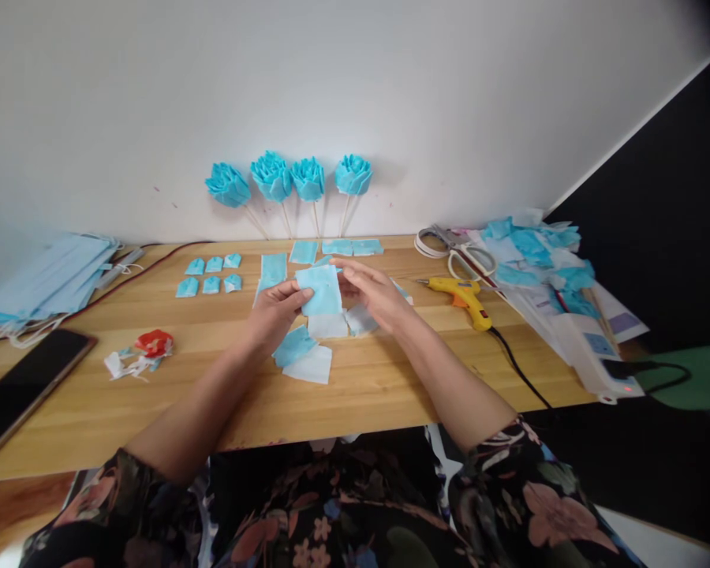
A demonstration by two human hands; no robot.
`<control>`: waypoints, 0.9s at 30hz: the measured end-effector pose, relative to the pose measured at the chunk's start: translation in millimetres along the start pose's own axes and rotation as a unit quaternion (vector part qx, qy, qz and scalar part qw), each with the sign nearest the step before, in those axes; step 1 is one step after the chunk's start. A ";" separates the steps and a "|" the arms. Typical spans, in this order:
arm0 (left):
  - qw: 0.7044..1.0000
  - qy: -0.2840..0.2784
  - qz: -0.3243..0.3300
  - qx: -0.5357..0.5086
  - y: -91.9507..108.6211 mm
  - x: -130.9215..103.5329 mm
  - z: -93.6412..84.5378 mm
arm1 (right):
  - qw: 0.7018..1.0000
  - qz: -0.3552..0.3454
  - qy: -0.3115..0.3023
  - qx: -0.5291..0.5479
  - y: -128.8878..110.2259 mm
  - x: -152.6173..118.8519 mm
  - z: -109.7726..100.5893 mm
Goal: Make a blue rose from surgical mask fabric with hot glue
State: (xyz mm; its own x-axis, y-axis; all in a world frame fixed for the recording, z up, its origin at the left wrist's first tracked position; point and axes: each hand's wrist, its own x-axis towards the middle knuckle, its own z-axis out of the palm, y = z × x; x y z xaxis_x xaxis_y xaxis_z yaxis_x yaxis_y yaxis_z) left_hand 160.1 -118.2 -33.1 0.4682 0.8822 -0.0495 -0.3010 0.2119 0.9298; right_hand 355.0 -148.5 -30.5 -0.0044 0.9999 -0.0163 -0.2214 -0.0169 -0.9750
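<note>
A light blue square of thin fabric [319,290], like cut face-mask material, is held up above the table. My left hand [273,312] pinches its left edge, thumb in front. Fingertips of my right hand [377,293] meet its upper right corner; the right thumb is mostly hidden. Beneath and around the hands lie more cut pieces, among them a white piece [308,365], a blue piece [294,345] and a blue strip [274,268]. Small folded blue petals [211,285] sit in two rows to the left.
Several blue fabric flowers [270,177] on sticks lean against the wall. A yellow glue gun [460,298], scissors [470,259] and a scrap pile [536,251] lie right, near a power strip [592,355]. Stacked masks [53,276], a phone [29,386] and red scraps [154,343] lie left.
</note>
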 end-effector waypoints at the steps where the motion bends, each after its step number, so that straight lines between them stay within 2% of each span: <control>1: 1.000 -0.002 0.000 0.015 -0.7 -0.4 0.0 | 1.000 0.003 -0.016 0.003 1.1 -1.1 1.9; 4: 0.998 0.002 -0.002 0.060 -2.6 0.9 -1.4 | 0.999 -0.015 -0.024 -0.020 2.2 -2.5 4.1; 7: 0.997 0.023 0.006 0.073 -2.8 4.3 -4.0 | 0.997 -0.056 0.006 -0.047 1.4 -1.0 3.1; 10: 0.985 0.104 0.075 0.118 -0.5 4.2 -4.1 | 0.993 -0.082 0.050 -0.069 1.8 0.3 3.5; 12: 0.958 0.153 0.147 0.195 1.3 1.0 -1.6 | 0.988 -0.094 0.072 -0.097 3.1 -0.3 5.8; 15: 0.917 0.128 0.219 0.309 1.7 -4.9 4.3 | 0.977 -0.118 0.087 -0.154 4.6 -4.1 11.2; 17: 0.905 0.098 0.222 0.351 0.1 -7.0 7.1 | 0.968 -0.136 0.091 -0.191 4.5 -7.4 14.8; 21: 0.900 0.085 0.203 0.376 -4.5 -5.9 7.0 | 0.952 -0.154 0.090 -0.248 2.8 -12.2 20.1; 27: 0.901 0.069 0.209 0.374 -3.8 -4.6 6.9 | 0.943 -0.159 0.075 -0.283 2.5 -14.3 22.1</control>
State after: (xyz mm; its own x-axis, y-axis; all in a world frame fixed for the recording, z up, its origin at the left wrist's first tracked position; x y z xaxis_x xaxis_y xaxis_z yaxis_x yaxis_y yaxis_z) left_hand 164.8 -125.9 -34.0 0.3204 0.8737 0.3660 0.2408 -0.4488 0.8606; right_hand 332.9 -162.8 -27.8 0.1215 0.9438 0.3075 0.3670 0.2452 -0.8973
